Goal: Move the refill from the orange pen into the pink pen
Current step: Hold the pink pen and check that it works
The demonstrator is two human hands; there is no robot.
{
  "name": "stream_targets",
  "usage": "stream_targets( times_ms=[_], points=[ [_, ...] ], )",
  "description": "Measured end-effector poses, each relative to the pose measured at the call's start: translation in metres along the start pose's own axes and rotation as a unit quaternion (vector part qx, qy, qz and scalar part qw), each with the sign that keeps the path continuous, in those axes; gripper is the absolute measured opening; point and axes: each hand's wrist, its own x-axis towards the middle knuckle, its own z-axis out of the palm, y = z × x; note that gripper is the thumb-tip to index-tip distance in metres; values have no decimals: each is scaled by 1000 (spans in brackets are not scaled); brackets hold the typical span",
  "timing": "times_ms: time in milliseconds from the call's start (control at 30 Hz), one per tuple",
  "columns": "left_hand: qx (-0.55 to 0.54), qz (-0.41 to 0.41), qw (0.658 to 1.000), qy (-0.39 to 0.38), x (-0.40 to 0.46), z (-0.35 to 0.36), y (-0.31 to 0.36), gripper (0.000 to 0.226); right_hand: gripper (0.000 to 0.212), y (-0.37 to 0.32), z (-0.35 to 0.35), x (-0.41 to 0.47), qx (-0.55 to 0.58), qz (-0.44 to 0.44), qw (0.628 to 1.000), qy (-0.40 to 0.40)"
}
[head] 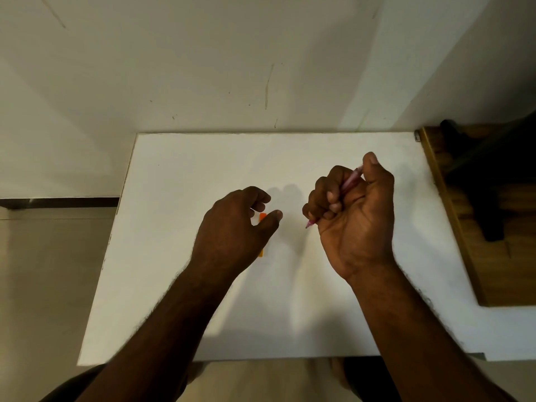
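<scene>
White and matte, the table top (pixel 179 285) fills the middle of the view, pushed up against a pale wall (pixel 203 53) that carries a few faint scuffs and a thin brownish streak. The right hand (pixel 355 216) is turned palm toward the camera and curled into a fist around the pink pen (pixel 352 179), which runs on a slant through the fist: its upper end shows just beside the raised thumb, and its pointed lower end pokes out below the little finger, above the table surface. The grip there is closed firmly on the pen. The left hand (pixel 235 230) hovers palm down near the middle of the table, its fingers loosely bent and its thumb set apart from them, so the hand is partly open and grips nothing that can be seen. Under it lies the orange pen (pixel 262 217), mostly hidden by the hand; one short orange piece shows in the gap between thumb and fingers, and another small orange bit peeks out by the base of the thumb. Whether the fingers touch the orange pen I cannot tell, and the refill is not visible. At the right edge a wooden chair (pixel 452 213) stands beside the table, with a dark object lying on it.
</scene>
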Motion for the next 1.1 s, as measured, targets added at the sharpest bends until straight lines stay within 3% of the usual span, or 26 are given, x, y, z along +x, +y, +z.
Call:
stream_targets(
  times_ms=[1100],
  points=[
    [4, -7, 1000, -14, 0, 3, -3, 30, 57, -1, -3, -1, 56, 24, 998, 14]
  ],
)
